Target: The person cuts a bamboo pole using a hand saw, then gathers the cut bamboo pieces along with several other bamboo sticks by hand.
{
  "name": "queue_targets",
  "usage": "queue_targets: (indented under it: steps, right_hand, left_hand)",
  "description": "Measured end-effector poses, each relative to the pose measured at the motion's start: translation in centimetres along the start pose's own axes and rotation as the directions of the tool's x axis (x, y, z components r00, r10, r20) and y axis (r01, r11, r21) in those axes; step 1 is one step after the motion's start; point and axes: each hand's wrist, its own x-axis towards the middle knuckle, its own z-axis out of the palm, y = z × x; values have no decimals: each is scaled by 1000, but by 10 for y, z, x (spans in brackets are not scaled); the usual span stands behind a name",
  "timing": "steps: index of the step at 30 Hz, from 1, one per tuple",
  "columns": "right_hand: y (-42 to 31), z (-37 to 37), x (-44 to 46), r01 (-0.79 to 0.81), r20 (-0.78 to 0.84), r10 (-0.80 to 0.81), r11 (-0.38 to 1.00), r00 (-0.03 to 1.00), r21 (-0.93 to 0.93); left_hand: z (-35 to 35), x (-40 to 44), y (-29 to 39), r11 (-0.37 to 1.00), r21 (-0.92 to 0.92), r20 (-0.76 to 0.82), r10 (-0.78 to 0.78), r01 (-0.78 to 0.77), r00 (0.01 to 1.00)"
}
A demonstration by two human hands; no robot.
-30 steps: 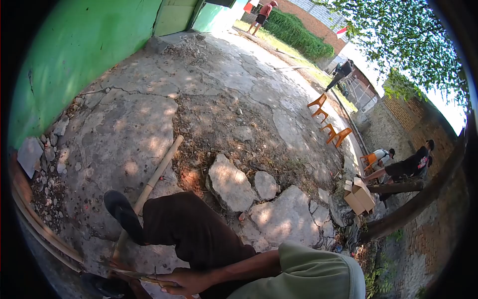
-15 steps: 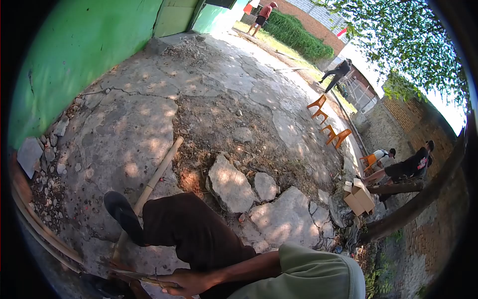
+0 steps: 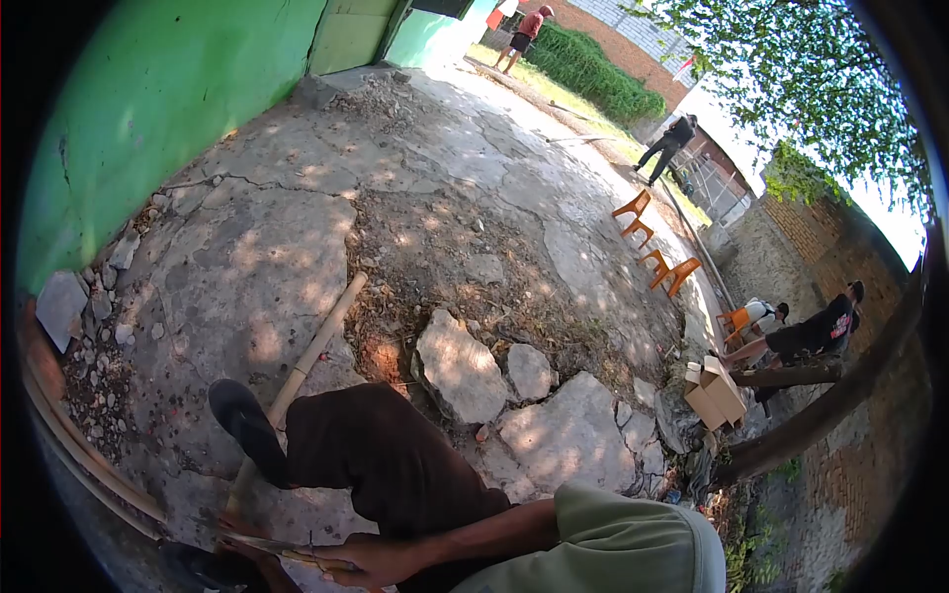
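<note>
- Closed around a slim yellowish stick (image 3: 333, 564) — right hand (image 3: 371, 560), near the view's bottom edge
- Left hand (image 3: 267, 567) just beside, finger state unclear
- Pale bamboo pole (image 3: 314, 348) beyond — open cracked grey concrete (image 3: 222, 287) alongside

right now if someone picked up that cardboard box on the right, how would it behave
The cardboard box is probably light for its size, being thin-walled, though its contents are hidden. Its open flaps would likely bend if gripped. Flat sides suggest it would slide rather than roll.
</note>
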Motion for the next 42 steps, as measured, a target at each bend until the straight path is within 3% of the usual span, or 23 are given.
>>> queue_targets:
  steps: [11,17,19,22,24,25,27,28,29,30,38,40,42]
  right_hand:
    - [-5,1,0,-32,24,32,999,999,-6]
    - [19,8,2,83,0,-83,995,997,-51]
    - [0,1,-1,1,24,-2,1000,1000,29]
    - [-12,-3,-2,-27,34,27,1000,999,9]
    - [-15,-5,-2,-41,32,40,999,999,21]
    - [-16,-5,-2,-54,28,53,998,998,34]
    - [-14,-3,-2,-30,8,30,999,1000,28]
    - [-11,-1,-2,-7,-11,7,1000,1000,22]
    - [-8,-1,-2,-5,-10,5,1000,1000,22]
    - [-3,-2,-1,15,22,-14,999,1000,-37]
    - [-2,-3,0,-20,82,30,993,996,-119]
    - [-9,0,-1,-2,-35,3,1000,999,31]
    - [-10,-2,-2,-23,-16,23,1000,1000,16]
  left_hand:
    - [-25,-8,-2,999,-44,86,-6,10,996]
    - [-25,-8,-6,998,-57,88,-10,16,996]
    - [-24,-5,-4,999,-51,75,-7,11,997]
    - [-8,-8,-9,998,-59,40,-5,8,999]
    - [10,-7,-16,997,-71,-53,6,-10,999]
    - [25,-2,-15,996,-71,-197,31,-46,980]
    - [43,2,-15,990,-41,-580,85,-134,810]
    - [32,0,-15,990,-39,-581,85,-133,810]
    - [-35,-7,-8,997,-44,-155,59,-67,986]
    - [-73,-11,-4,1000,-19,303,10,-5,953]
    - [-82,-13,-6,996,-90,293,45,-19,955]
    - [-82,-12,-7,996,-83,336,44,-17,941]
    - [-63,-9,-7,998,-65,318,32,-12,947]
